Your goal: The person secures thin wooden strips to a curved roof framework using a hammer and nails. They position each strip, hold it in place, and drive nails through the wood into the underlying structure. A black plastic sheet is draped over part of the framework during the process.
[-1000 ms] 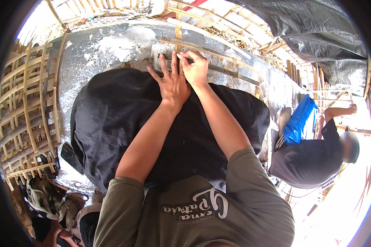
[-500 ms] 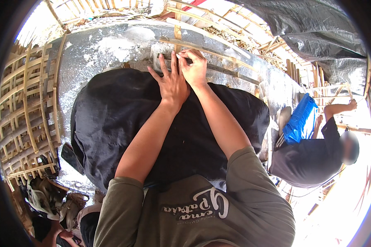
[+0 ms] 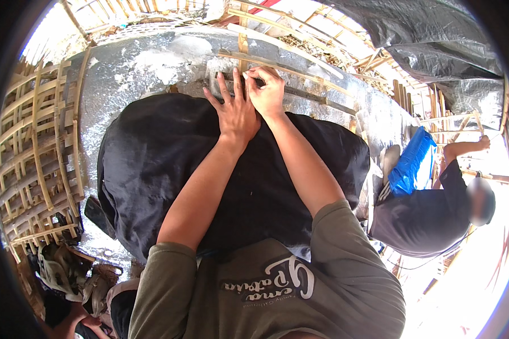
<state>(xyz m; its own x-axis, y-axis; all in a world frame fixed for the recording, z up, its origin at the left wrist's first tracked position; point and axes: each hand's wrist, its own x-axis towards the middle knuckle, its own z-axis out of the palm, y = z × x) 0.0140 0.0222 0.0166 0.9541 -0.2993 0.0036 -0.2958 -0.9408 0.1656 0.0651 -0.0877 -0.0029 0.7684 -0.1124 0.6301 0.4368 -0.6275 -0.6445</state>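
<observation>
My left hand (image 3: 236, 116) lies palm down with its fingers spread, at the far edge of the black cloth (image 3: 181, 164) over my lap. Its fingertips reach onto a dark flat slat (image 3: 308, 97) and the pale surface around it. Close against it, my right hand (image 3: 267, 93) is closed in a pinch beside the left fingers. A small whitish bit shows at the right fingertips, too small to name. Just beyond both hands, an upright bamboo strip (image 3: 242, 44) meets a long crosswise bamboo slat (image 3: 288, 68).
A woven bamboo lattice (image 3: 37, 147) stands at the left. To the right a co-worker in a dark shirt (image 3: 418, 220) sits by a blue plastic sheet (image 3: 413, 164). A dark tarp (image 3: 430, 39) hangs at the upper right. Another person's hand (image 3: 93, 325) shows at the lower left.
My hands keep almost the same place, the left fingers shifting very slightly leftward. At the right, the co-worker's head and upper body have moved a little to the right.
</observation>
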